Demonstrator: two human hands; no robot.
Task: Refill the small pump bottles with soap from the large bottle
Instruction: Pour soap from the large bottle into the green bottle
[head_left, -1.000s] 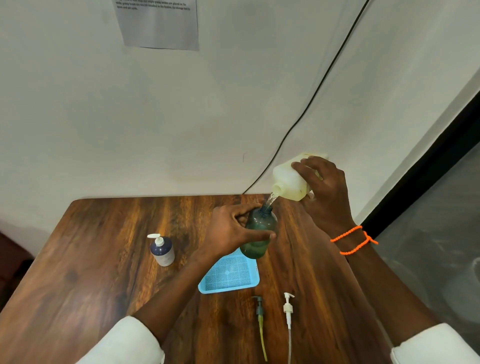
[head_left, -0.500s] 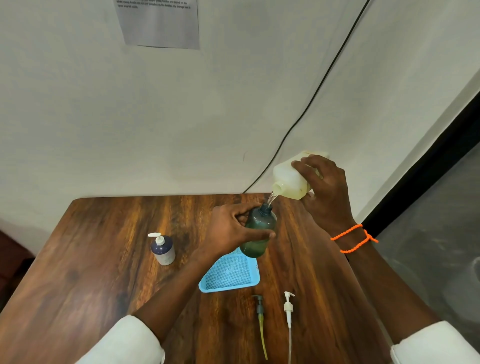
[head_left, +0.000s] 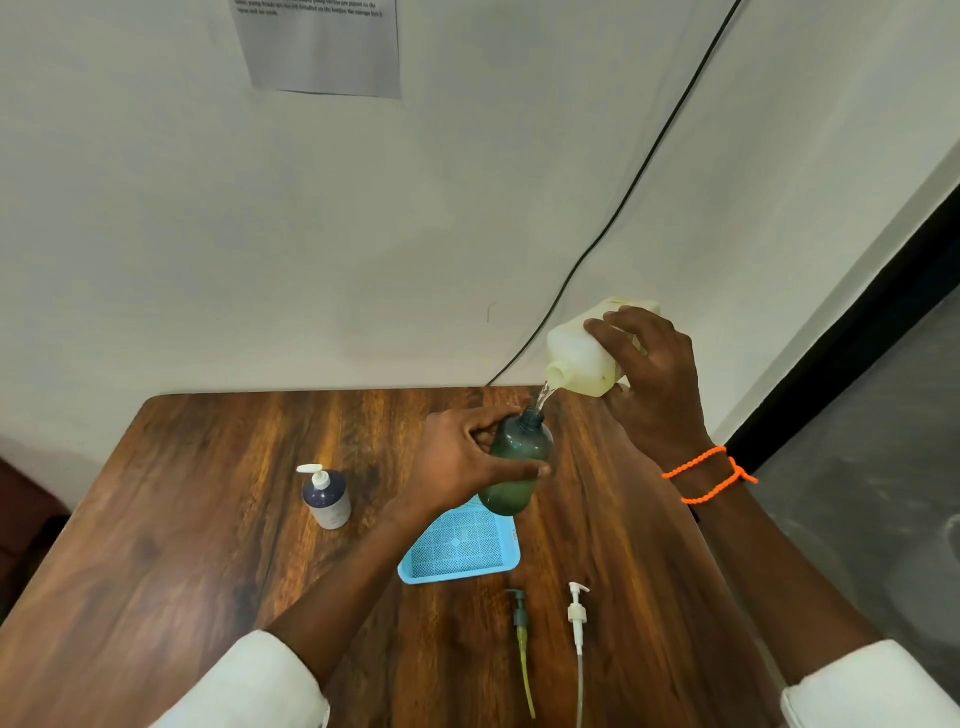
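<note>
A: Start at the fingers. What is the left hand (head_left: 457, 462) doing?

B: Its fingers and thumb are curled round the dark green translucent plastic bottle (head_left: 517, 465), thumb across the front of the belly, fingers behind the shoulder. The bottle is lifted off the wood, tilted, its long axis leaning up and to the right, open neck uppermost.

A: And the right hand (head_left: 652, 379)?

B: Fingers spread and clamped over the top and side of the large cream-white plastic jug (head_left: 584, 358), thumb underneath. The jug lies almost on its side, long axis sloping down to the left, its short spout just above the green bottle's neck. A thin clear stream of soap (head_left: 544, 395) runs between the two.

A: Further out?

B: The green bottle's base hangs over the far corner of a light blue perforated plastic tray (head_left: 460, 551) lying on the brown wooden table (head_left: 182, 545). A navy pump bottle with a white pump (head_left: 326, 499) stands upright to the left, well apart. Near the front edge lie a dark grey pump head with a yellowish tube (head_left: 521, 634) and a white pump head with a clear tube (head_left: 577, 623), side by side, nozzles pointing away.
</note>
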